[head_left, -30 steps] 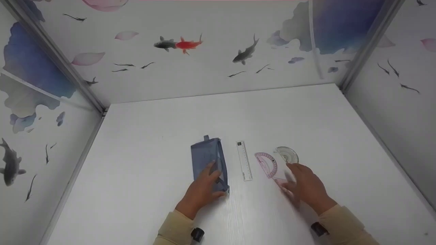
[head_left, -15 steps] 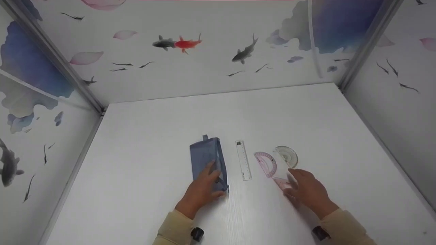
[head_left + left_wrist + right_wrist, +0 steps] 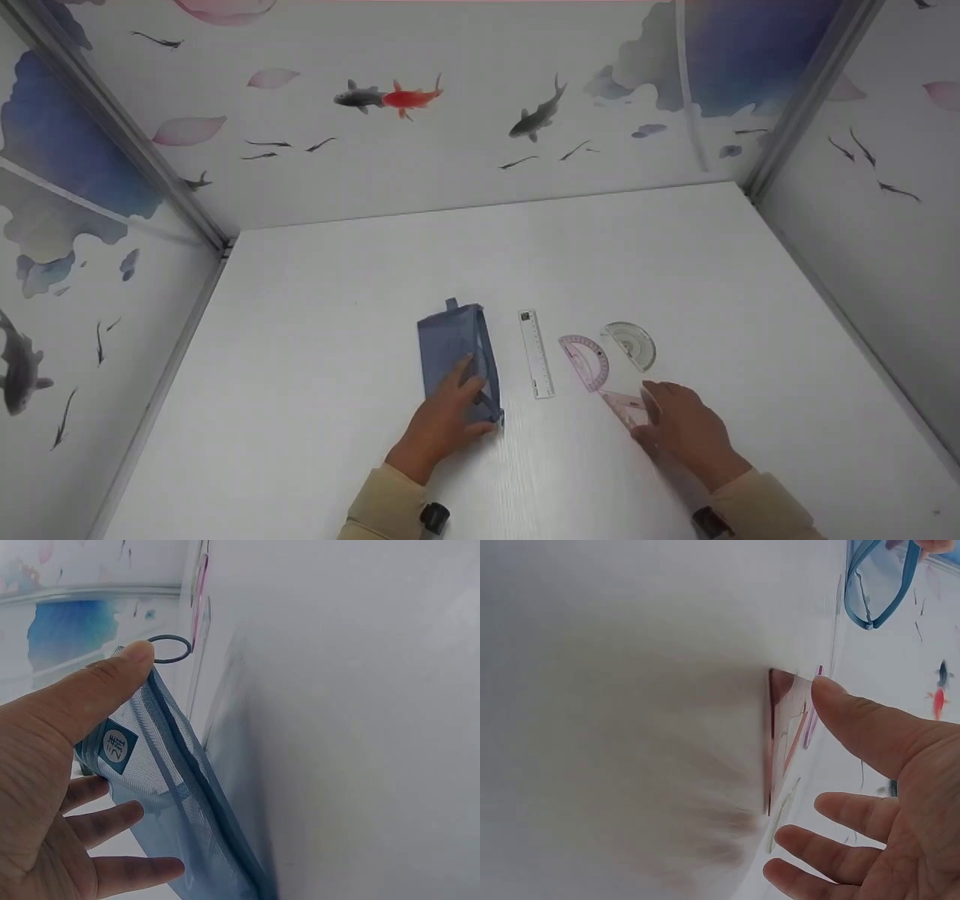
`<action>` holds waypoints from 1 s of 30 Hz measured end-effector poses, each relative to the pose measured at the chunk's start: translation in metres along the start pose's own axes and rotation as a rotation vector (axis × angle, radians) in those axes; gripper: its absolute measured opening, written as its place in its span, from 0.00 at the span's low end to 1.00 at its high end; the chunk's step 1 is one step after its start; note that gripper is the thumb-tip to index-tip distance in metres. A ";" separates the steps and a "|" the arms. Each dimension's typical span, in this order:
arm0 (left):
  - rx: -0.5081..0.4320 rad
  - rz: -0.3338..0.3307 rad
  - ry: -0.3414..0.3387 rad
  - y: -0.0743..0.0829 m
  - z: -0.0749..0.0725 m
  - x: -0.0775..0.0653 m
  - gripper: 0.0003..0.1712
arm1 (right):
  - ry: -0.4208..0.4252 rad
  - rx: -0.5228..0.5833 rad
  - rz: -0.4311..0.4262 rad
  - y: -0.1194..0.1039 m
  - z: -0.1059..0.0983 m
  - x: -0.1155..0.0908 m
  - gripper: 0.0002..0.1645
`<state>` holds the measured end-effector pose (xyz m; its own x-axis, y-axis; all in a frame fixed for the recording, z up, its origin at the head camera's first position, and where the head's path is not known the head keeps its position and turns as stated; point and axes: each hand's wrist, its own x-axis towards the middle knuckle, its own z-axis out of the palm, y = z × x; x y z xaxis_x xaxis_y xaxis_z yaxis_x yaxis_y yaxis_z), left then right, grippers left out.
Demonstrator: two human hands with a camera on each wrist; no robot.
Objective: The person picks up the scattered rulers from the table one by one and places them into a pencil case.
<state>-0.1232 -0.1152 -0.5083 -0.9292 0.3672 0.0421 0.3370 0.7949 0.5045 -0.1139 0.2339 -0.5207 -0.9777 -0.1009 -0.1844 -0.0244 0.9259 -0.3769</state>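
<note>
A blue mesh zip pouch (image 3: 450, 337) lies left of centre, its zip running along the right side. My left hand (image 3: 442, 424) grips its near end, thumb at the end beside the zip pull's ring (image 3: 171, 648) and fingers across the mesh. My right hand (image 3: 690, 427) hovers around a pink transparent set square (image 3: 627, 409), thumb and fingers apart at its right part. In the right wrist view its thumb overlaps a corner of the set square (image 3: 786, 712), and the other fingers are loosely spread. The hand hides part of the set square.
Right of the pouch lies a clear straight ruler (image 3: 536, 354). A pink protractor (image 3: 587, 361) and a clear protractor (image 3: 632, 345) lie farther right, just beyond the set square. White panels with painted fish (image 3: 411, 99) enclose the white table (image 3: 337, 300) at the back and sides.
My right hand has drawn back toward the near edge, away from the clear protractor, uncovering more of it and of the set square. My left hand and the pouch stay put.
</note>
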 end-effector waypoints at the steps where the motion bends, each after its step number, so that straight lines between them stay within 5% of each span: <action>1: 0.000 0.001 0.000 0.000 0.000 0.000 0.35 | 0.000 0.000 0.001 0.000 0.000 0.000 0.44; 19: 0.008 0.011 0.020 0.001 -0.001 0.000 0.35 | -0.006 -0.037 0.017 0.000 0.005 -0.006 0.41; 30: 0.027 -0.008 0.000 0.000 -0.002 0.002 0.36 | 0.029 -0.021 -0.055 0.000 0.004 -0.008 0.38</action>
<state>-0.1255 -0.1152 -0.5067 -0.9318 0.3610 0.0381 0.3337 0.8104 0.4816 -0.1051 0.2331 -0.5227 -0.9803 -0.1419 -0.1371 -0.0828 0.9267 -0.3665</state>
